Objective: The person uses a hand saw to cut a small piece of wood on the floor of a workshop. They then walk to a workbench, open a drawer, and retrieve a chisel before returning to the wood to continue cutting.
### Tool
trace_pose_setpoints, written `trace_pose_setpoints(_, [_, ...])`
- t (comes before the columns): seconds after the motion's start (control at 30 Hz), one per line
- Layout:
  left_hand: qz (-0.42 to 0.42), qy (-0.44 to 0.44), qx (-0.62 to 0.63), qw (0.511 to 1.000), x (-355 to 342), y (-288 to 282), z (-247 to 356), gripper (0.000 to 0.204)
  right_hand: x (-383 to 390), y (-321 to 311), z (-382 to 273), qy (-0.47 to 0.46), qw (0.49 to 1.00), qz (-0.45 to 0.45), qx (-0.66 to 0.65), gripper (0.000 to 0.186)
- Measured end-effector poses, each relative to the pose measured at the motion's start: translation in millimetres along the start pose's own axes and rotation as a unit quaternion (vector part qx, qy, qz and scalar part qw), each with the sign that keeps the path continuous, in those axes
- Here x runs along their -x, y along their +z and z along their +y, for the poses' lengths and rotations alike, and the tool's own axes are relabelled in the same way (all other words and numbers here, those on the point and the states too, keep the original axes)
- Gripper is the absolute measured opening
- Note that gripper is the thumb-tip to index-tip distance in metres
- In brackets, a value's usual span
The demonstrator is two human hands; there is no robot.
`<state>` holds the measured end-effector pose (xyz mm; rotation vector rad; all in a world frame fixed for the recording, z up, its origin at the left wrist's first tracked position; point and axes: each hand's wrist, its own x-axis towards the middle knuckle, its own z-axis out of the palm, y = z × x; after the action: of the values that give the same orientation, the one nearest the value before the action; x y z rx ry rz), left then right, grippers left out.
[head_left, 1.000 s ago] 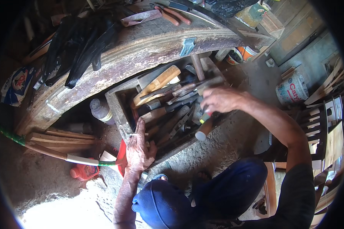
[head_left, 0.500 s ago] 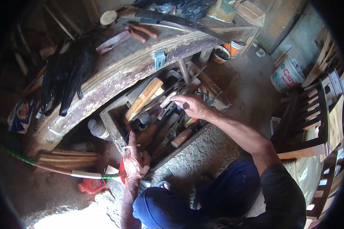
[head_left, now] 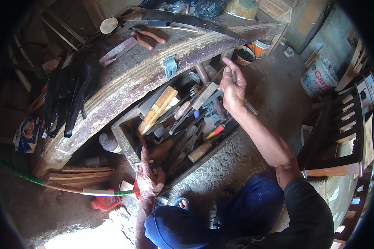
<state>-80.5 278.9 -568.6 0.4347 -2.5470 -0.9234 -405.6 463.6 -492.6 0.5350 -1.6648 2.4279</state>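
A wooden toolbox (head_left: 126,145), crowded with hand tools, sits on the floor below a bench. My left hand (head_left: 148,180) grips its near left corner, the index finger laid along the end board. A small pale stick crosses that hand near the knuckles. Above the box's far right end my right hand (head_left: 234,91) is raised, with one finger pointing up and the others curled in; what they hold, if anything, is hidden. Close to it lies a wooden block (head_left: 205,96). Inside the box are a light wooden piece (head_left: 158,108), a wooden handle (head_left: 199,152) and a red-and-yellow handle (head_left: 215,131).
On the worn bench (head_left: 124,81) lie pliers (head_left: 147,39), a saw blade (head_left: 187,20) and a black plastic bag (head_left: 72,89). A blue-grey metal clip (head_left: 169,66) sits at its edge. Buckets (head_left: 320,76) and a slatted wooden piece (head_left: 340,128) stand right; a red bottle (head_left: 106,202) lies left.
My right hand has lifted away from the tools, up and to the right, uncovering the wooden block and the red-and-yellow handle. My left hand stays at the box corner.
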Motion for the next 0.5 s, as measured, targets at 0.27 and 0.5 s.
trace_pose_setpoints(0.27, [-0.011, -0.028, -0.002, 1.0, -4.0, 2.2, 8.5, 0.092, -46.7, -95.4, 15.0, 0.224, 0.92, 0.221, -0.234, 0.021])
trace_pose_setpoints(0.5, [-0.009, 0.005, -0.007, 1.0, -7.7, 6.7, 13.7, 0.093, -42.9, -147.2, 45.5, 0.21, 0.916, 0.02, -0.341, 0.034])
